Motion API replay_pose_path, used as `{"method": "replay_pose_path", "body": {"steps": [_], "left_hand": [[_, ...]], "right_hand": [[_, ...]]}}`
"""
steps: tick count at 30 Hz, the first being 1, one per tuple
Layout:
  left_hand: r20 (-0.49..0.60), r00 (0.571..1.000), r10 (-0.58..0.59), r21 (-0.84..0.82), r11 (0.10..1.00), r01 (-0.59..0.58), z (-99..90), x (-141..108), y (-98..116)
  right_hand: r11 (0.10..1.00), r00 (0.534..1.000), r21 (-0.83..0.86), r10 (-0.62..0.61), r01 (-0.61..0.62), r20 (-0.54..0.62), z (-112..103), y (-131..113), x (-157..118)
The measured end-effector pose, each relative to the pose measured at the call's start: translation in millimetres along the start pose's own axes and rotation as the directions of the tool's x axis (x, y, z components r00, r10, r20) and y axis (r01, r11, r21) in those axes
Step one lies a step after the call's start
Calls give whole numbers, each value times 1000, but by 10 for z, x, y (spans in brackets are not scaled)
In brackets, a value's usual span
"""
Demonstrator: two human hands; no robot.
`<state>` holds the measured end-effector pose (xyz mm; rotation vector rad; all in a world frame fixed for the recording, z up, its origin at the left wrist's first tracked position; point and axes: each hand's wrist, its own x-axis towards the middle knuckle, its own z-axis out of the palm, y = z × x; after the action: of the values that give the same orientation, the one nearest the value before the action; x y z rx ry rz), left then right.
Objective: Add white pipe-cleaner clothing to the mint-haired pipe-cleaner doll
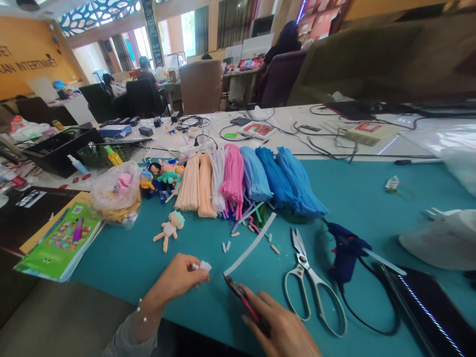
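My left hand (183,275) is closed in a pinch on a small bundle of white chenille stem pieces (203,266). In my right hand (277,322) is a pair of red-handled cutting pliers (241,296), their dark jaws touching the near end of a long white chenille stem (253,244). Whether the jaws grip the stem I cannot tell. Short cut bits (226,246) lie just beyond the jaws. A small doll (169,231) with a mint-green head rests beyond my left hand. To the right of the pliers lie large scissors (305,277), blades slightly apart.
Bundles of peach (189,183), pink (233,176) and blue chenille stems (295,183) line the back of the green mat (122,260). A glue gun (345,250) with a cord lies right, beside a dark tablet-like device (427,312). Left are a plastic bag (116,191) and a green booklet (61,243).
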<state>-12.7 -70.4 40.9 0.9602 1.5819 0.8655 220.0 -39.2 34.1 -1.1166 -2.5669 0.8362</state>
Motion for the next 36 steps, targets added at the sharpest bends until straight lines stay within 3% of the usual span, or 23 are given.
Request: {"method": "replay_pose_path", "body": {"steps": [4, 9, 14, 18, 23, 29, 33, 36], "left_hand": [[-74, 988, 138, 394, 914, -98, 12, 256, 157], [-71, 976, 204, 433, 888, -154, 83, 580, 253], [-137, 950, 281, 419, 885, -202, 13, 586, 267], [-182, 929, 322, 344, 906, -247, 0, 415, 193], [4, 986, 164, 79, 983, -164, 147, 229, 27], [193, 981, 28, -90, 996, -11, 208, 188, 9], [200, 979, 51, -132, 991, -25, 229, 192, -4], [192, 980, 45, -145, 989, -17, 242, 194, -17]], "right_hand": [[999, 1000, -24, 30, -29, 10, 3, 21, -10], [997, 999, -67, 35, -34, 14, 21, 51, -38], [996, 998, -72, 59, -56, 34, 9, 57, -79], [996, 994, -37, 83, -80, 74, -6, -3, -78], [997, 992, 14, 70, -72, 105, -27, -80, -27], [995, 980, 32, 85, -92, 181, -81, -135, -7], [995, 978, 34, 80, -89, 192, -90, -158, -28], [996, 988, 37, 76, -82, 136, -72, -145, -67]]}}
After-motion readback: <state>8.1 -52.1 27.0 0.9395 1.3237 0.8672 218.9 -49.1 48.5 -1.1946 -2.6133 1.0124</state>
